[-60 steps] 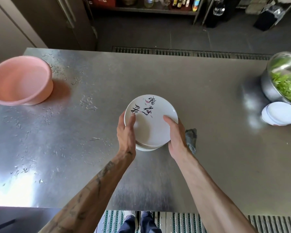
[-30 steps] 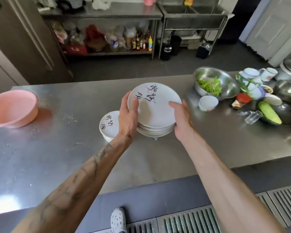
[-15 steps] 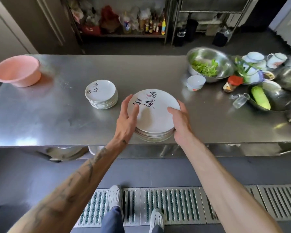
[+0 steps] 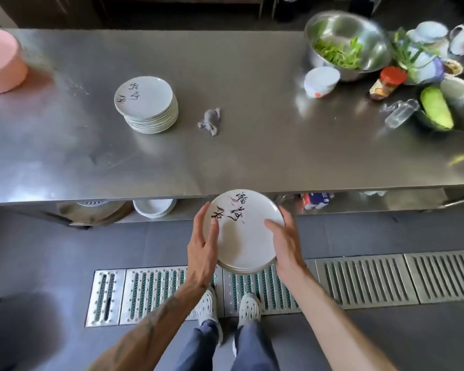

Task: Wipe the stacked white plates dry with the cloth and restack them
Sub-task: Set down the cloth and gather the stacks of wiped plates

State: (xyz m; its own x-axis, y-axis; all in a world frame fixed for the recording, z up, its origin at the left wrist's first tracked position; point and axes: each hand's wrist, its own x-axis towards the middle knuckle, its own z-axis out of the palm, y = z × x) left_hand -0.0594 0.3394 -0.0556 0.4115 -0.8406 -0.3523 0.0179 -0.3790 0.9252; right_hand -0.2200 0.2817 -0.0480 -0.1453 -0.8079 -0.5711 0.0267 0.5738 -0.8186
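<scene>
I hold a small stack of white plates [image 4: 245, 236] with black brush lettering in front of the table's near edge, above the floor. My left hand [image 4: 202, 243] grips its left rim with the thumb on top; my right hand [image 4: 285, 243] grips the right rim. A second, taller stack of the same plates [image 4: 148, 105] stands on the steel table [image 4: 239, 156] at centre left. The grey cloth [image 4: 210, 121] lies crumpled on the table just right of that stack, untouched.
A pink basin [image 4: 0, 62] sits at the far left. At the right stand a steel bowl of greens [image 4: 346, 46], a small white bowl [image 4: 320, 81], a red-lidded jar [image 4: 387, 83], cups and a green vegetable [image 4: 435, 107]. White dishes [image 4: 153, 207] rest on the lower shelf. Floor drain grates [image 4: 359, 279] run below.
I have stepped back from the table, carrying the plate stack off the tabletop toward me and lower. The cloth and the other stack stay on the table.
</scene>
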